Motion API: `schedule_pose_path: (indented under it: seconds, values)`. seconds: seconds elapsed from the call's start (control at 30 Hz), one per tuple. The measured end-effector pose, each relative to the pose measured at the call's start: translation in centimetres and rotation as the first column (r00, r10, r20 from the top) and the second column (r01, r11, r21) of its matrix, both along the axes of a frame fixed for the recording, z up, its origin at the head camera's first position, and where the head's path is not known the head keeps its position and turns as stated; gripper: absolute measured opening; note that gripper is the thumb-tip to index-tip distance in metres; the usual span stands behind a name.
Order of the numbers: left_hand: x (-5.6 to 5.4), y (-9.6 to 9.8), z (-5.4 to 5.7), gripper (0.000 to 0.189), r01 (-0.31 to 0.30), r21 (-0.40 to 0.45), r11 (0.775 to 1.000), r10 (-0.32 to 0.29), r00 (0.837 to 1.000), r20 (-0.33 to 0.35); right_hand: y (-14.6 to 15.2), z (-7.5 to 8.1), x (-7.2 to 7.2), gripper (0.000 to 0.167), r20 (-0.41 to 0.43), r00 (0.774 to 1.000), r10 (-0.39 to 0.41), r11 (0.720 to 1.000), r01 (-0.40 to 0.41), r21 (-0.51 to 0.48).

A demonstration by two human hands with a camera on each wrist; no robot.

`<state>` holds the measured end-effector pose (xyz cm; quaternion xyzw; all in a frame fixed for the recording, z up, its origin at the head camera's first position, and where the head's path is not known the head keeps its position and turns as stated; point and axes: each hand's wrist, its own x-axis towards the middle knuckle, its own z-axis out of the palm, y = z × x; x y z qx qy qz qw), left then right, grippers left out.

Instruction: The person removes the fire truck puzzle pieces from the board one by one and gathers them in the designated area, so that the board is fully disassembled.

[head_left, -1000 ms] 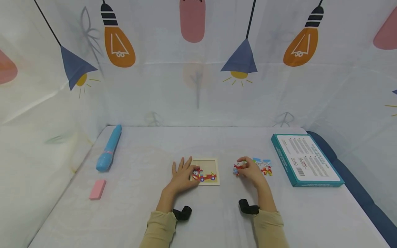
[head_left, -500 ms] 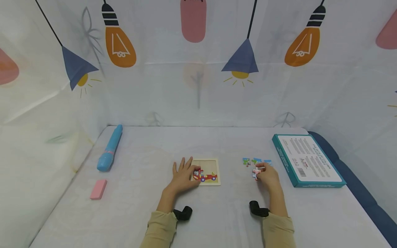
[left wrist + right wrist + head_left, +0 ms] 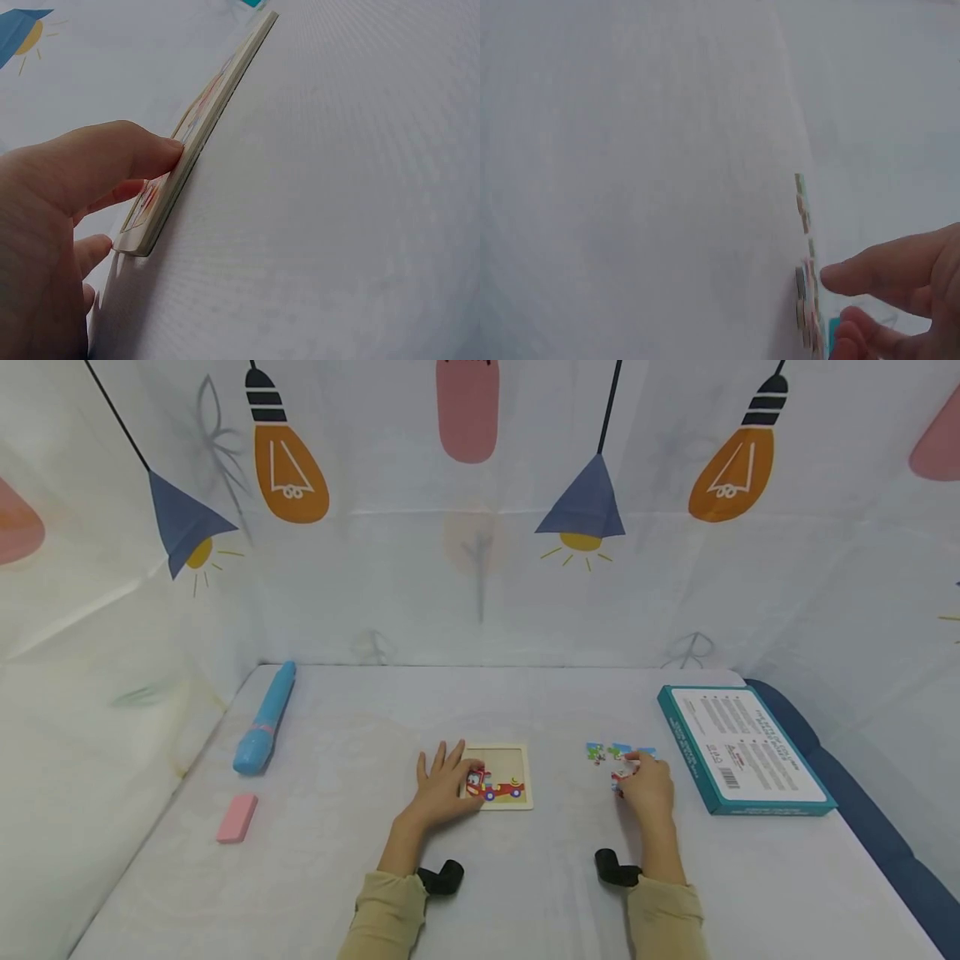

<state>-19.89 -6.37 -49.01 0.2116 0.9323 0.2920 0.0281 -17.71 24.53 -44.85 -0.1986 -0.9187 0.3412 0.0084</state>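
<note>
The left hand (image 3: 442, 785) lies on the white table (image 3: 525, 877) with its fingers spread and fairly straight, its thumb pressed against the left edge of a small wooden puzzle tray (image 3: 501, 775); the left wrist view shows that thumb (image 3: 142, 154) flat against the side of the tray (image 3: 202, 142), the other fingers resting on the cloth beside it. A red car picture fills the lower part of the tray, while the upper part is bare wood. The right hand (image 3: 647, 787) sits to the right of the tray, well apart from it, fingers curled down onto a cluster of loose puzzle pieces (image 3: 611, 753); in the right wrist view its fingertips (image 3: 855, 274) touch the nearest pieces (image 3: 806, 300), but whether they pinch one I cannot tell. Just right of the pieces lies a teal-edged box (image 3: 738, 747). Far left on the table are a blue pen-shaped device (image 3: 264, 720) and a pink eraser-like block (image 3: 237, 817).
</note>
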Motion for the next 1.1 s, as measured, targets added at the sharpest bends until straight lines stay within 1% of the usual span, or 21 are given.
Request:
schedule_pose_path:
  seconds: [0.1, 0.13, 0.23, 0.33, 0.43, 0.53, 0.7, 0.83, 0.9, 1.0, 1.1]
  values:
    - [0.0, -0.1, 0.1, 0.063, -0.007, 0.008, 1.0, 0.007, 1.0, 0.013, -1.1, -0.2, -0.5, 0.048, -0.087, 0.996, 0.027, 0.998, -0.032, -0.063]
    - [0.0, -0.1, 0.1, 0.066, -0.01, 0.008, 1.0, 0.01, 1.0, 0.019, -1.5, -0.2, -0.7, 0.049, -0.107, 0.993, 0.039, 0.994, -0.049, -0.094]
    - [0.1, 0.0, 0.2, 0.071, -0.02, 0.013, 1.0, 0.02, 0.999, 0.03, -3.0, -0.3, -1.3, 0.05, -0.158, 0.983, 0.094, 0.983, -0.117, -0.139]
    - [0.1, 0.0, 0.3, 0.074, -0.03, 0.009, 1.0, 0.029, 0.999, 0.03, -4.6, -0.4, -1.7, 0.048, -0.165, 0.979, 0.118, 0.975, -0.145, -0.166]
    - [0.2, 0.1, 0.4, 0.077, -0.045, -0.023, 0.999, 0.046, 0.999, 0.02, -5.8, -0.7, -2.1, 0.046, -0.18, 0.976, 0.124, 0.974, -0.154, -0.166]
    - [0.3, 0.1, 0.6, 0.081, -0.074, -0.059, 0.996, 0.074, 0.997, 0.008, -6.7, -0.9, -2.4, 0.045, -0.177, 0.976, 0.129, 0.974, -0.159, -0.164]
    - [0.3, 0.2, 0.5, 0.089, -0.133, -0.118, 0.984, 0.134, 0.991, -0.003, -8.2, -0.9, -2.6, 0.044, -0.18, 0.971, 0.159, 0.965, -0.192, -0.179]
    - [0.3, 0.1, 0.4, 0.091, -0.146, -0.139, 0.979, 0.146, 0.989, -0.009, -9.4, -0.8, -2.5, 0.042, -0.186, 0.964, 0.191, 0.955, -0.226, -0.193]
    - [0.3, 0.1, 0.4, 0.091, -0.144, -0.141, 0.98, 0.144, 0.99, -0.008, -10.1, -0.7, -2.5, 0.041, -0.193, 0.958, 0.21, 0.948, -0.248, -0.2]
    - [0.3, 0.1, 0.4, 0.09, -0.14, -0.143, 0.98, 0.141, 0.99, -0.006, -11.0, -0.6, -2.3, 0.04, -0.216, 0.944, 0.249, 0.935, -0.293, -0.201]
    - [0.3, 0.1, 0.4, 0.089, -0.133, -0.146, 0.98, 0.134, 0.991, -0.004, -11.9, -0.6, -2.3, 0.038, -0.241, 0.922, 0.304, 0.92, -0.35, -0.179]
